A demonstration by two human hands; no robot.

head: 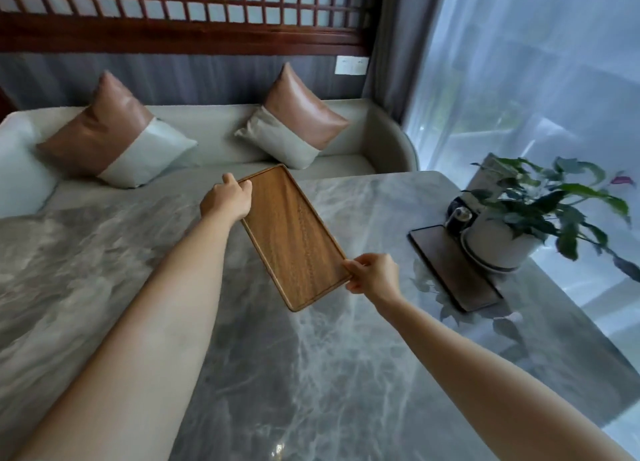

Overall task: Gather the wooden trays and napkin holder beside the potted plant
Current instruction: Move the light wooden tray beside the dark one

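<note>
Holding one wooden tray above the bench — left hand and right hand, each grip pinching an end. Second, darker tray already beside the potted plant. Napkin holder — cannot tell.

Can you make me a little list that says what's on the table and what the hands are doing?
table: grey marble table
held tray: light wooden tray, empty
left hand: grips its far end
right hand: pinches its near corner
second tray: dark tray, flat beside potted plant
behind table: sofa with two cushions
</note>
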